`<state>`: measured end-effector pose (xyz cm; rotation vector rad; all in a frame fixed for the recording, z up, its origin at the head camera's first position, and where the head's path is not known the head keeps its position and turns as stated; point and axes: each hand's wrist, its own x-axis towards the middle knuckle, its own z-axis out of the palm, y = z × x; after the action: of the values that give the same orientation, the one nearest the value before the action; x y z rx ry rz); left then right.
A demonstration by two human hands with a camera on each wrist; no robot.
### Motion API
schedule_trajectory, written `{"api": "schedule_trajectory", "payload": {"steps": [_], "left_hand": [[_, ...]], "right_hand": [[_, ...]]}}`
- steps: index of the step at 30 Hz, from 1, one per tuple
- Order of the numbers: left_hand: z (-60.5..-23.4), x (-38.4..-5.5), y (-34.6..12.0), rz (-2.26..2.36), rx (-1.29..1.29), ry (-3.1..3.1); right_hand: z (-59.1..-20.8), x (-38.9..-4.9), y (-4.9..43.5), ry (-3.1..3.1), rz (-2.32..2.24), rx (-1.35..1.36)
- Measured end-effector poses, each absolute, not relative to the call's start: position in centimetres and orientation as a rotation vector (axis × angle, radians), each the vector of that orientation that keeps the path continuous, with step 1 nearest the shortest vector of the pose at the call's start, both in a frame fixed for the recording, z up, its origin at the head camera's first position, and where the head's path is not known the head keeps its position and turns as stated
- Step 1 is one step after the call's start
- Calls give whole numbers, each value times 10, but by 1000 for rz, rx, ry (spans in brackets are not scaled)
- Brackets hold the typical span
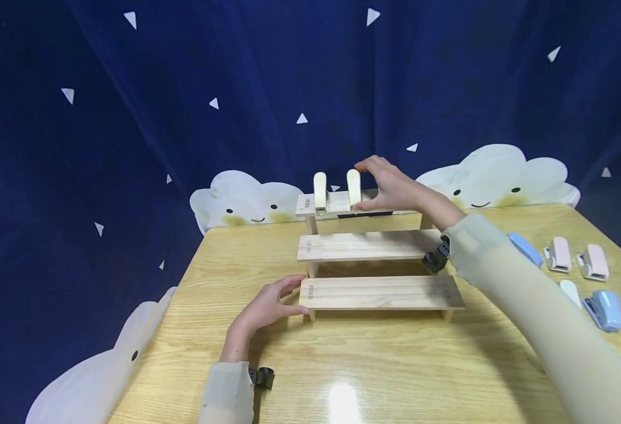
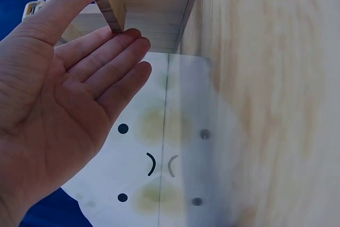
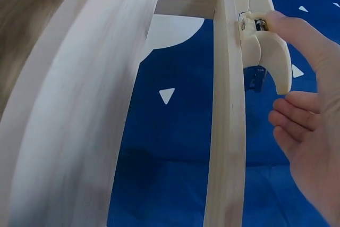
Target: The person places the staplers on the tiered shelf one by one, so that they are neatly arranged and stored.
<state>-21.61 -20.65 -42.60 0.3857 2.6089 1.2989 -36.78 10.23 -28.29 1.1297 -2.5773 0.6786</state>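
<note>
A three-tier wooden rack [image 1: 374, 244] stands on the table. My left hand [image 1: 270, 303] holds the left end of its lowest board [image 1: 382, 293], thumb at the front edge and fingers at the back; in the left wrist view the board's end [image 2: 112, 3] lies between them. On the top board, my right hand [image 1: 392, 185] pinches a cream mini stapler [image 1: 354, 187], thumb at its front end and fingertips at its rear. In the right wrist view this stapler [image 3: 273, 51] rests against the board's upper face. Another cream stapler [image 1: 320, 189] stands just left of it.
To the right lie more mini staplers: blue ones [image 1: 607, 309], pink ones [image 1: 558, 254] and a white one [image 1: 570, 291] partly behind my right sleeve. A dark blue curtain [image 1: 268, 76] with white clouds [image 1: 493, 171] hangs behind the table [image 1: 225, 253].
</note>
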Motion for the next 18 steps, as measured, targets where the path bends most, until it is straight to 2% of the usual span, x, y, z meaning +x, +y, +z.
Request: {"api": "schedule_trajectory", "payload": {"steps": [6,18], "left_hand": [[-426,-216,-205,1297,389,2603],[-429,-218,-207,1290,366,2616]], "right_hand": [[-280,-359,129,-2587,699,1080],[-284,-340,220,-2609,641,907]]}}
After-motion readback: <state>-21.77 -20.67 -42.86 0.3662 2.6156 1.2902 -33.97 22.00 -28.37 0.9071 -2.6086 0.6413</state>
